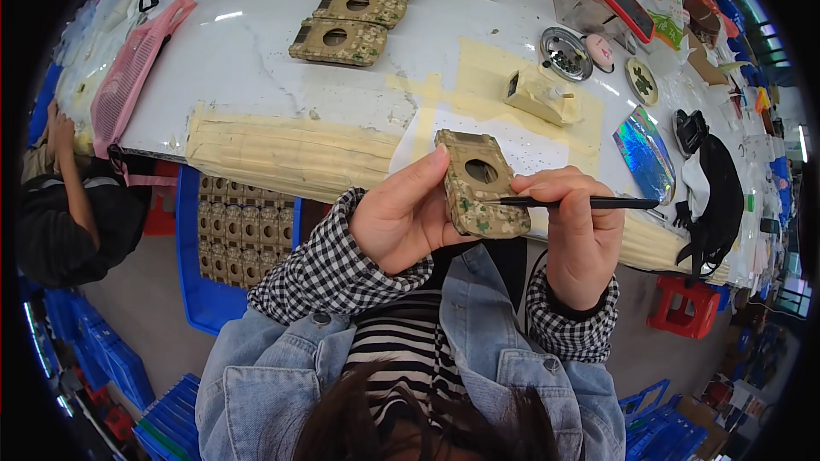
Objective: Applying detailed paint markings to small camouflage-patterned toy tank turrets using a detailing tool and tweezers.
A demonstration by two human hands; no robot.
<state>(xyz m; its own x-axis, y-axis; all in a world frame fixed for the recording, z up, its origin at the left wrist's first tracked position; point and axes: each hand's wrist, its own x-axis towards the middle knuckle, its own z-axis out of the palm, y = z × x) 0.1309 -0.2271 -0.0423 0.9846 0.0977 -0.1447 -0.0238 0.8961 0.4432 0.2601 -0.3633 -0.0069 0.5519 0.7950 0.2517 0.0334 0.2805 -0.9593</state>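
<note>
L hand [397, 213] pinches camo shell [491, 215] btwn thumb & fingers, at surface's [248, 43] near edge; R hand [589, 239] pinches thin blk tool [628, 202], tip at shell's face. Similar shells [382, 7] atop surface; blue crate [205, 313] below its near edge.

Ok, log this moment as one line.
left hand: holding camouflage part; right hand: holding thin black tool, tip over part; table: row of similar parts

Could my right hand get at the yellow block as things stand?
Probably yes: the yellow block stands ahead of your right hand, with nothing tall seen between, though that hand holds a black tool.
</note>
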